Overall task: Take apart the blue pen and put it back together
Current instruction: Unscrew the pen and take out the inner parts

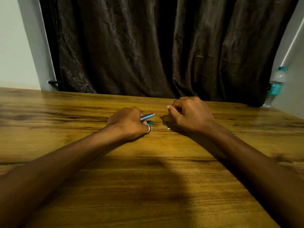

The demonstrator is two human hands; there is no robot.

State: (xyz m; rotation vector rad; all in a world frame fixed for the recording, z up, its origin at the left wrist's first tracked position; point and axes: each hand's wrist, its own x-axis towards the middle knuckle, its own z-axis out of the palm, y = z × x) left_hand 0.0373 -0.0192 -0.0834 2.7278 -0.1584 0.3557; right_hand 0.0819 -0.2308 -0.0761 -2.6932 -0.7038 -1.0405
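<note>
My left hand (130, 122) rests on the wooden table (148, 178) and is closed around the blue pen barrel (147, 116), whose open end sticks out to the right. A teal piece (150, 122) peeks out under the same hand, beside a ringed finger. My right hand (189, 116) is curled just right of the barrel, thumb and forefinger pinched together; whether it holds a small part is hidden. Two tiny parts lie on the table between the hands: a dark one (164, 123) and a white one (168, 128).
A dark curtain (156, 46) hangs behind the table's far edge. A plastic water bottle (275, 86) with a teal cap and label stands at the far right. Pale walls flank the curtain on both sides.
</note>
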